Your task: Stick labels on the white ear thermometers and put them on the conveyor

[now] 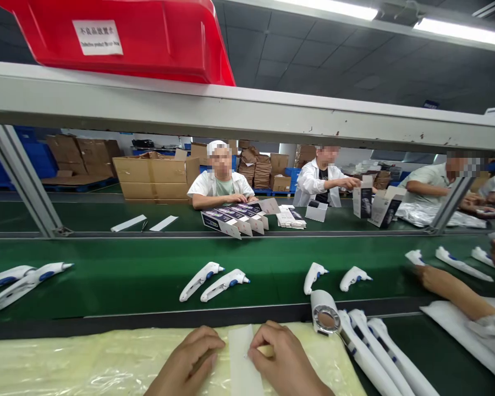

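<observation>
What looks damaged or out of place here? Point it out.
The white overhead beam has small dark marks right of centre, like chipped paint. Otherwise nothing stands out: the white strip between the left hand and right hand shows no clear damage.

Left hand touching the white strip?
Apart. The head view shows it: a narrow band of yellow surface is visible between the fingertips of the left hand and the near edge of the white strip.
</observation>
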A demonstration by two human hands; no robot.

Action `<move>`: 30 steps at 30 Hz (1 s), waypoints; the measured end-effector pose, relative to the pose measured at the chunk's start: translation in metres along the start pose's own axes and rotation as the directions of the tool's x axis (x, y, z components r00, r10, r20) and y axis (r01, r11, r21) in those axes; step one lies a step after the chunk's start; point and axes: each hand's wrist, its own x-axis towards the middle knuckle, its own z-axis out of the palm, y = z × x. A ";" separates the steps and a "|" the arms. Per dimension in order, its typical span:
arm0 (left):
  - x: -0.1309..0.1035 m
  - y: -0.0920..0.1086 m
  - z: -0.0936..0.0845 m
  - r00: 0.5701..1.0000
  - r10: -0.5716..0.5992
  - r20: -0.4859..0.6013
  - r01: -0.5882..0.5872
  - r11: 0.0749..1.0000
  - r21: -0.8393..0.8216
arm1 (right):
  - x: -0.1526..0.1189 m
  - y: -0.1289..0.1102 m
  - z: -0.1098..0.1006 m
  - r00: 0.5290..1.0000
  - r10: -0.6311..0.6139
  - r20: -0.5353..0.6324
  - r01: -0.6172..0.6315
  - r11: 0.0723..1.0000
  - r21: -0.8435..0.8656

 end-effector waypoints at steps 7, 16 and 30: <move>0.001 -0.002 -0.004 0.997 -0.003 0.079 0.000 0.999 0.036 | -0.002 -0.002 -0.003 1.000 -0.010 0.022 0.010 1.000 -0.002; -0.002 -0.003 0.004 1.000 -0.002 -0.010 0.001 1.000 -0.019 | 0.001 0.006 0.001 0.998 -0.049 0.031 0.049 0.999 -0.005; -0.001 -0.013 0.002 0.997 0.068 0.043 -0.069 0.997 0.043 | 0.005 0.019 0.010 0.995 -0.095 0.023 0.095 0.995 -0.005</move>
